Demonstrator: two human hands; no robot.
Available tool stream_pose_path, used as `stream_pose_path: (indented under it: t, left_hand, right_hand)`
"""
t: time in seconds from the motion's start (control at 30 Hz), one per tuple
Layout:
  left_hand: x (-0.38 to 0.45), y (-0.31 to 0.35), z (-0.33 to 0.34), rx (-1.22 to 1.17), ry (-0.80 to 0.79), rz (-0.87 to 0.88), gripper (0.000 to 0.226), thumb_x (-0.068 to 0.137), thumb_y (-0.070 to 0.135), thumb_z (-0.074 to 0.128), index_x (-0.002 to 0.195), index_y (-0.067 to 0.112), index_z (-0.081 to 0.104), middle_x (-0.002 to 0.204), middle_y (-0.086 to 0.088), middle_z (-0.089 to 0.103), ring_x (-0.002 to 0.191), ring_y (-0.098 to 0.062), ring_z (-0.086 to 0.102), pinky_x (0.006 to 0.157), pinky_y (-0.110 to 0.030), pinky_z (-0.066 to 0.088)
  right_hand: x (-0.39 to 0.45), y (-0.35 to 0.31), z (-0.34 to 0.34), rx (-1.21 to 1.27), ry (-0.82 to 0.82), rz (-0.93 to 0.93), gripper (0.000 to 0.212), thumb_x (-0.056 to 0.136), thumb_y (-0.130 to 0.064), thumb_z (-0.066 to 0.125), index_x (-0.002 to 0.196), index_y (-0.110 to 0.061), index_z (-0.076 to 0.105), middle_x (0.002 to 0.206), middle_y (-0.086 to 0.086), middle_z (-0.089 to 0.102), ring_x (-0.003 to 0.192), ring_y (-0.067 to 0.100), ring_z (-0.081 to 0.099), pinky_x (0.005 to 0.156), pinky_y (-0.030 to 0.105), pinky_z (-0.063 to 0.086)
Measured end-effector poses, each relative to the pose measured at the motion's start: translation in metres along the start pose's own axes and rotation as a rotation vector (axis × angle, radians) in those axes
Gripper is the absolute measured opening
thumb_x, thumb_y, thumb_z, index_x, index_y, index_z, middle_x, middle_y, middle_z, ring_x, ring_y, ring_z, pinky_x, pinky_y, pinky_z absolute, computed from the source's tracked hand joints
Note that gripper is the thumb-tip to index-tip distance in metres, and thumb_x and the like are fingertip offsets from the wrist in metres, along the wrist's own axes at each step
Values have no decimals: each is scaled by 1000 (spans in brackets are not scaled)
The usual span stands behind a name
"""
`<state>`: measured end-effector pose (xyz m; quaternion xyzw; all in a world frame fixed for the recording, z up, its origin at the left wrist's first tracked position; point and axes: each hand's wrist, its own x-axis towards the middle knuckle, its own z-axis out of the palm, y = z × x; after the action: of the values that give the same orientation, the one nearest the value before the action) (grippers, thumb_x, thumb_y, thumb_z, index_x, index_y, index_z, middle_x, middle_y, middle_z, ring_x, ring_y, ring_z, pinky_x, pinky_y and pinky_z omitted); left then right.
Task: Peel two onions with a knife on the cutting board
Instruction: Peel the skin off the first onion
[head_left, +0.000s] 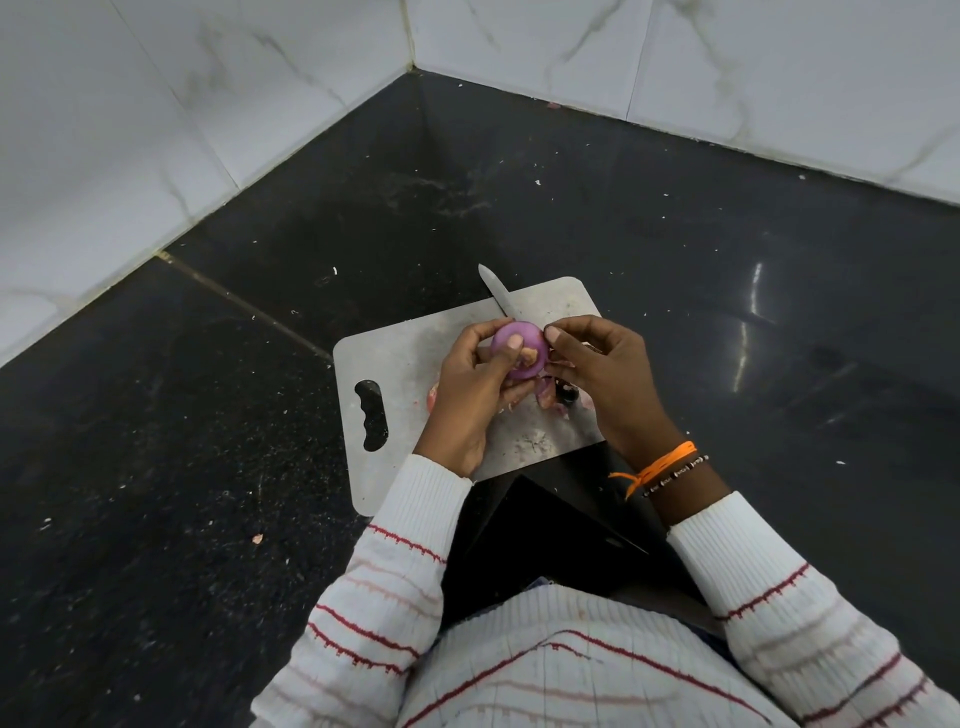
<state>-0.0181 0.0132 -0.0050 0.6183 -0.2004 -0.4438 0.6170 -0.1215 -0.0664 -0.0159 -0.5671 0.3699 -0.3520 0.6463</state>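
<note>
Head view: the round purple onion (519, 349) is held just above the grey rectangular metal cutting board (405, 364), which lies on the black speckled stone counter (208, 415). The left hand (470, 395) grips the onion, fingers curled behind it and the thumb pressed across its near face. The right hand (597, 369) pinches at the onion's right edge with thumb and forefinger — whether a strip of skin is caught between them cannot be told. The slim steel knife (497, 292) points away to the far left; its handle end is hidden behind the hands, so which hand holds it, if either, cannot be told. Loose pinkish onion skins (550, 397) lie on the board beneath the hands.

The step in hand appears to be stripping the last outer skin. Procedure: keep the left grip firm, without bruising the flesh; pull the skin from the cut end toward the root in one strip; rotate the onion a little after each pull. Keep the blade edge turned away from the fingers — the surface looks slick. A second onion cannot be made out.
</note>
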Motion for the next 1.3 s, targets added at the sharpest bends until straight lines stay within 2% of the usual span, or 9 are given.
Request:
stream_pose_path:
  t: [0.1, 0.17, 0.33, 0.57, 0.87, 1.03, 1.17, 1.27, 1.3]
  left_hand:
    - [-1, 0, 0, 10, -1, 9, 25, 92, 18, 58, 117, 16, 56, 118, -12, 58, 101, -23, 67, 85, -37, 57]
    - [-1, 1, 0, 19, 1, 15, 26, 91, 19, 59, 117, 16, 56, 120, -12, 58, 102, -23, 66, 86, -39, 57]
    - [0, 0, 1, 97, 34, 47, 26, 90, 22, 60, 116, 19, 57, 119, -8, 57, 107, -23, 63, 89, -41, 56]
    - [0, -2, 2, 120, 29, 58, 31, 91, 20, 60, 121, 14, 56, 123, -9, 54, 111, -28, 60, 89, -42, 55]
    - [0, -1, 0, 81, 2, 24, 29, 92, 21, 57, 121, 15, 55, 125, -10, 56, 109, -27, 62, 89, -42, 55]
    - [-1, 1, -3, -1, -23, -7, 22, 99, 22, 45, 116, 15, 56, 124, -11, 57, 103, -22, 66, 83, -32, 58]
    - [-2, 5, -5, -89, -34, -45, 22, 102, 23, 37, 110, 16, 55, 118, -16, 58, 75, -12, 72, 65, -21, 57]
    - [-1, 4, -5, -119, -42, -58, 22, 102, 22, 37, 111, 14, 55, 118, -16, 58, 77, -13, 72, 68, -22, 58]
    - [-1, 4, -5, -126, -45, -62, 22, 102, 21, 38, 113, 12, 55, 121, -17, 57, 82, -16, 71, 71, -24, 58]
  right_hand:
    - [2, 1, -1, -83, 43, -38, 13, 86, -10, 64, 78, -19, 68, 86, 12, 69, 83, 29, 68, 77, 40, 58]
    - [3, 1, 0, -134, 66, -63, 13, 84, -11, 66, 76, -22, 68, 85, 12, 70, 81, 28, 69, 77, 43, 58]
    - [4, 1, 2, -253, 99, -98, 11, 81, -13, 68, 76, -22, 68, 78, 2, 70, 74, 20, 69, 72, 37, 59]
    - [5, 3, 0, -340, 109, -138, 5, 80, -10, 67, 82, -14, 70, 75, -5, 67, 70, 10, 66, 69, 25, 58]
    - [5, 5, -6, -217, 91, -68, 12, 87, -5, 58, 85, -12, 68, 83, 2, 69, 76, 17, 68, 72, 29, 59]
    - [12, 11, -12, -331, 150, -76, 21, 88, -5, 55, 76, -20, 63, 77, -2, 65, 73, 17, 64, 71, 33, 57]
    - [15, 17, -19, -469, 150, -128, 14, 86, -2, 58, 83, -11, 67, 83, 3, 66, 73, 17, 63, 71, 23, 54]
    - [15, 17, -19, -525, 134, -206, 23, 83, 8, 55, 87, -7, 71, 86, 2, 67, 78, 12, 62, 72, 9, 49]
    - [14, 17, -18, -512, 129, -226, 28, 82, 11, 52, 84, -9, 71, 85, 2, 68, 79, 11, 62, 72, 9, 49]
